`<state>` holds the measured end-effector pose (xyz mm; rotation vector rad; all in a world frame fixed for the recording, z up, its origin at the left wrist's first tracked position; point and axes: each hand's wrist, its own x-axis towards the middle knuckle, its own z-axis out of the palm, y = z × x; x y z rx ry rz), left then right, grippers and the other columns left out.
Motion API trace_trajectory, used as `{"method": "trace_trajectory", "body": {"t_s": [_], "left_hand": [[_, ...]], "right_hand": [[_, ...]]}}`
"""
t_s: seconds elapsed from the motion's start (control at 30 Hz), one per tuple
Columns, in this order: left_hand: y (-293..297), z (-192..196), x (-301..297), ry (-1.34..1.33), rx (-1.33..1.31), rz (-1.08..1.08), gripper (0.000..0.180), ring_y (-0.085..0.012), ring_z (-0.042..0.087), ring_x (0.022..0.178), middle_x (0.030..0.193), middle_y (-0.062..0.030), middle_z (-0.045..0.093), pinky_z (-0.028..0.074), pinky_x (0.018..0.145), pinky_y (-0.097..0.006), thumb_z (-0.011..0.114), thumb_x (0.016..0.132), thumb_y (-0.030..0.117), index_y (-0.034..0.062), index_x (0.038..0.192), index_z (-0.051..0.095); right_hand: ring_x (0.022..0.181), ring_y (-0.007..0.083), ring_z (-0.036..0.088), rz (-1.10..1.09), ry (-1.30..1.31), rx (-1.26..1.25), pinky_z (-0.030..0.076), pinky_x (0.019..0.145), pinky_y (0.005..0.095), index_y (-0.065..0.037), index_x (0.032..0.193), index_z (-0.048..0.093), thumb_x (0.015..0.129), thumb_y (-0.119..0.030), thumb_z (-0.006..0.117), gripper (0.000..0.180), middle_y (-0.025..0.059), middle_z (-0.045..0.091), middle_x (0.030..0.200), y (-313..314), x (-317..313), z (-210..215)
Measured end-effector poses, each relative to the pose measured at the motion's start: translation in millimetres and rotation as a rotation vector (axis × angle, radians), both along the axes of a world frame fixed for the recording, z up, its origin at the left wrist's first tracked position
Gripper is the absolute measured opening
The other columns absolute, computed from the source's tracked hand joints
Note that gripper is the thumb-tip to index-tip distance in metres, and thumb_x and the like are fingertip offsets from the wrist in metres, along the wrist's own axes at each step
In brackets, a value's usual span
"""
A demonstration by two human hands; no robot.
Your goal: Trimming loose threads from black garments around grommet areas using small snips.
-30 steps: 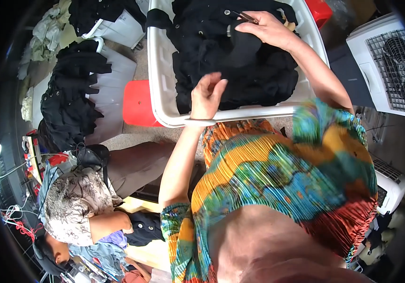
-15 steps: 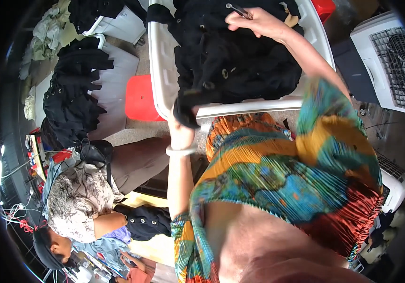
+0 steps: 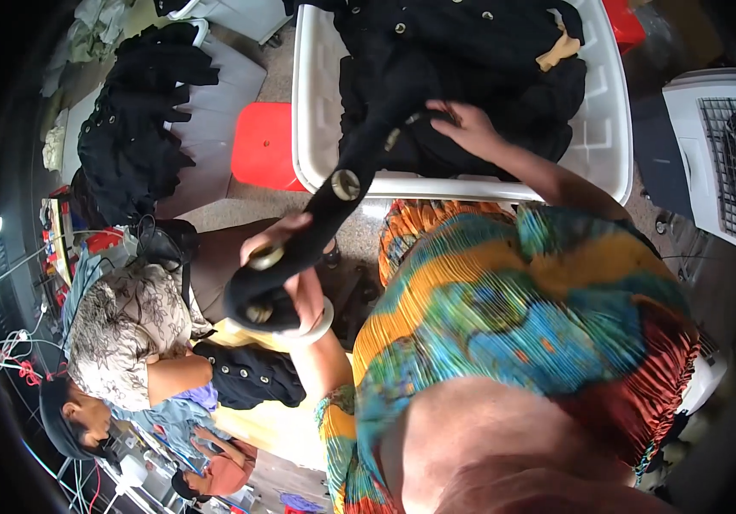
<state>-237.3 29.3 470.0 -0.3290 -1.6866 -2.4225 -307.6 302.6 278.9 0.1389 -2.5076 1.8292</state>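
Note:
My left hand point(image 3: 306, 295) is wrapped around the end of a black garment point(image 3: 321, 223), pulled taut from the white bin toward me. Large pale buttons point(image 3: 346, 185) show along this stretched edge. Just beyond them, over the bin's near part, my right hand point(image 3: 475, 135) is closed beside the cloth. Its fingers hold a small dark metal tool point(image 3: 447, 113), blurred and mostly hidden; its kind is unclear. More black garments point(image 3: 462, 51) with buttons fill the bin.
The white bin's rim point(image 3: 471, 188) runs before me. A red stool point(image 3: 263, 146) stands at its left, near another bin point(image 3: 214, 111) draped with black garments. At right is a white fan unit point(image 3: 719, 163). A co-worker point(image 3: 119, 334) sits at lower left by a yellowish table point(image 3: 257, 433).
My left hand has come nearer, drawing the buttoned edge out of the bin. My right hand has moved nearer, to the stretched cloth. The view has shifted slightly.

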Motion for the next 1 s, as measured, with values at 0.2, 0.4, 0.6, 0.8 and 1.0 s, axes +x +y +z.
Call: {"method": "trace_trajectory", "body": {"t_s": [0.2,0.4,0.6,0.8,1.0], "left_hand": [[-41,50,10,0.266,0.195,-0.118,0.035,-0.0294,0.038,0.113,0.113,-0.0112,0.05,0.022,0.097,-0.054,0.057,0.078,0.018,0.008,0.11,0.047],[-70,46,-5,0.025,0.622,-0.037,0.041,-0.0282,0.039,0.114,0.12,-0.0158,0.045,0.02,0.101,-0.049,0.057,0.077,0.004,-0.0057,0.114,0.044],[-69,46,-4,-0.015,0.617,0.006,0.042,-0.0272,0.038,0.115,0.12,-0.0154,0.045,0.019,0.102,-0.048,0.056,0.077,0.004,-0.0063,0.116,0.042],[-76,44,-19,-0.023,0.57,-0.035,0.044,-0.0263,0.036,0.117,0.122,-0.0149,0.043,0.016,0.103,-0.047,0.055,0.078,0.006,-0.0055,0.118,0.04],[-91,14,-30,-0.24,0.5,0.129,0.047,-0.0258,0.038,0.114,0.122,-0.0139,0.043,0.019,0.102,-0.045,0.054,0.081,0.014,-0.0053,0.12,0.037]], "right_hand": [[0.07,0.0086,0.05,0.14,0.276,0.099,0.043,0.063,0.0232,-0.008,0.102,0.047,0.068,-0.009,0.066,0.04,0.0022,0.052,0.093,-32,-50,67],[0.095,0.0175,0.054,0.122,0.14,0.104,0.044,0.078,0.0264,-0.008,0.11,0.044,0.069,-0.009,0.064,0.046,0.0064,0.053,0.105,-34,-24,16],[0.097,0.0246,0.053,-0.107,0.061,0.123,0.043,0.081,0.0295,-0.009,0.11,0.044,0.066,-0.013,0.066,0.05,0.0093,0.053,0.104,-58,-42,-1],[0.077,0.0273,0.058,-0.13,0.302,0.206,0.048,0.064,0.0317,-0.006,0.1,0.051,0.065,-0.012,0.066,0.039,0.0107,0.055,0.091,-66,-52,-24],[0.065,0.0228,0.061,-0.171,0.052,0.095,0.046,0.057,0.0299,-0.006,0.094,0.053,0.068,-0.013,0.062,0.029,0.0133,0.059,0.073,-20,-50,-11]]}}
